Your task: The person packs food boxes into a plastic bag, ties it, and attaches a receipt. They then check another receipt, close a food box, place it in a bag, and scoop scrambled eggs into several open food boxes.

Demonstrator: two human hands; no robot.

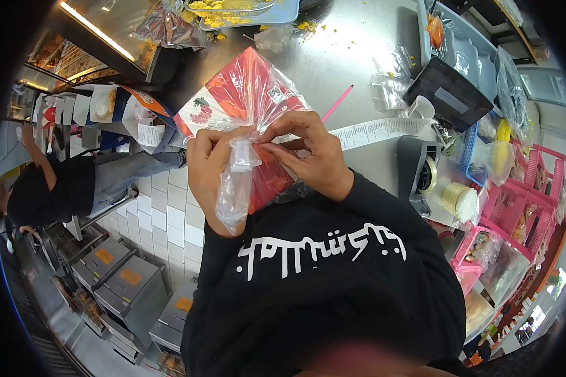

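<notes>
A red and white box with a strawberry picture sits inside a clear plastic bag at the edge of the steel counter. The bag's top is gathered into a bunch above the box, with a loose end hanging toward me. My left hand grips the bunched plastic from the left, fingers curled. From the right, my right hand pinches the same gathered neck between thumb and fingers. What lies directly between the fingertips is partly hidden.
A pink pen and a long paper receipt lie right of the box. Beyond are a tape dispenser, a dark tablet and pink baskets. A tray with yellow scraps stands at the back. Another person stands left.
</notes>
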